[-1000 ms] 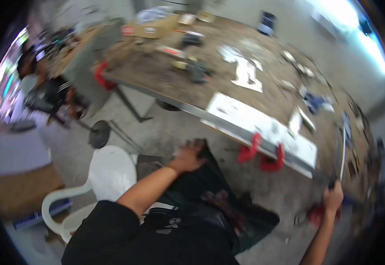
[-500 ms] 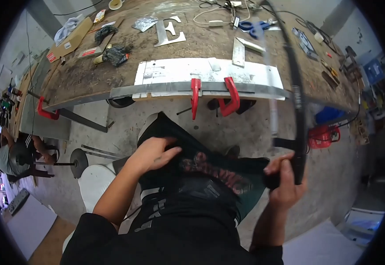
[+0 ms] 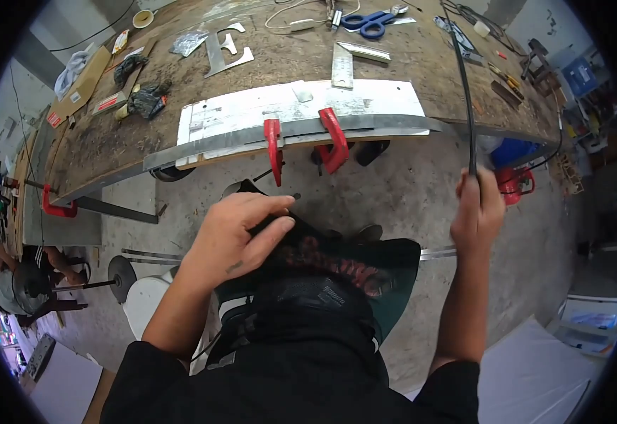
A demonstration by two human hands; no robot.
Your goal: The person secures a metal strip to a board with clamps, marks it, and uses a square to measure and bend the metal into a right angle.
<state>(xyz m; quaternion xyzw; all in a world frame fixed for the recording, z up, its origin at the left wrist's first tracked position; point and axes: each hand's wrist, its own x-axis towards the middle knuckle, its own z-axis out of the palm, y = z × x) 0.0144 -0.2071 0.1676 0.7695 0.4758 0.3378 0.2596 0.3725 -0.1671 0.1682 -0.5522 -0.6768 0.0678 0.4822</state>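
My right hand [image 3: 479,212] is wrapped round the handle of a hacksaw [image 3: 469,113]. Seen nearly edge-on, its dark frame points away over the right end of the bench. My left hand [image 3: 245,233] hovers above my lap, thumb and fingers apart, holding nothing. Ahead of it, a long flat metal bar [image 3: 241,136] runs along the front edge of a white board [image 3: 252,106]. Two red clamps, a left clamp [image 3: 273,152] and a right clamp [image 3: 335,141], grip the bar at the bench edge.
On the wooden workbench [image 3: 280,67] lie a metal letter E [image 3: 227,49], a try square [image 3: 344,65], blue-handled scissors [image 3: 372,25] and dark gloves [image 3: 146,101]. Another red clamp [image 3: 57,201] hangs at the left. A person [image 3: 22,283] sits at far left.
My right hand has raised the hacksaw forward and turned it edge-on. My left hand has lifted off my lap, its fingers spreading. The view has shifted right.
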